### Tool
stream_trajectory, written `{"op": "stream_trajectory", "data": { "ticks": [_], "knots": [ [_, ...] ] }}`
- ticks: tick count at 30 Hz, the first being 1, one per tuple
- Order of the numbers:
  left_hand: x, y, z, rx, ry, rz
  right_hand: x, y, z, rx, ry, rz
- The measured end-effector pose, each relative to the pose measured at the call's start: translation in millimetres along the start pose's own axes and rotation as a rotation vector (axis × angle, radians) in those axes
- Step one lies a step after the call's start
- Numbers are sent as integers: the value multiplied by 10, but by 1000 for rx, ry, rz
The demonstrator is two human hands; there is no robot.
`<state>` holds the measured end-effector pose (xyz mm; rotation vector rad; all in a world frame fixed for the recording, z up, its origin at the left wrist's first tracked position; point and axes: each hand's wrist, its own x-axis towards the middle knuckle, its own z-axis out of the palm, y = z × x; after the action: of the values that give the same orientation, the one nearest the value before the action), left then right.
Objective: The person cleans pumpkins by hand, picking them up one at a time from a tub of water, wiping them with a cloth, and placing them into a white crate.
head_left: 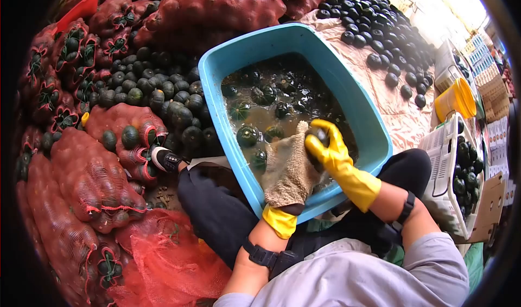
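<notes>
Over the blue tub (217, 117), my right hand (332, 150) wears a yellow rubber glove and its fingers curl round a small dark green pumpkin (321, 137). A tan terry cloth (287, 168) covers my left hand (280, 220), leaving only a yellow glove cuff showing at the wrist. The cloth lies against the pumpkin's near side; the left fingers are hidden under it. Several green pumpkins (248, 136) float in the murky water (228, 94) of the tub, just beyond both hands.
Red mesh sacks of pumpkins (89, 171) crowd the left and back. Loose pumpkins (157, 87) are heaped left of the tub; more dark ones (380, 33) lie on a pale sheet (399, 109). At right stand a yellow bucket (456, 98) and a white crate (434, 149) of pumpkins.
</notes>
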<state>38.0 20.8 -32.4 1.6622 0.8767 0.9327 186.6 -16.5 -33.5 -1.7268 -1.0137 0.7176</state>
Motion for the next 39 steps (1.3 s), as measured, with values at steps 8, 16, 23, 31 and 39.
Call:
{"op": "stream_trajectory", "data": {
  "ticks": [8,16,23,31,39],
  "knots": [
    [-24,39,-99,-285,141,-15,-274,-404,16,-340,-68,-541],
    [35,-98,80,-766,146,-250,-171,-367,187,615,-49,131],
    [-12,-153,-410,-9,27,-2,-21,-680,-342,140,-736,-68],
    [-47,12,-24,-337,411,-37,-56,-457,-71,-178,-456,-151],
    [34,-59,-96,-594,283,-219,-219,-149,213,801,-379,465]
  ]
}}
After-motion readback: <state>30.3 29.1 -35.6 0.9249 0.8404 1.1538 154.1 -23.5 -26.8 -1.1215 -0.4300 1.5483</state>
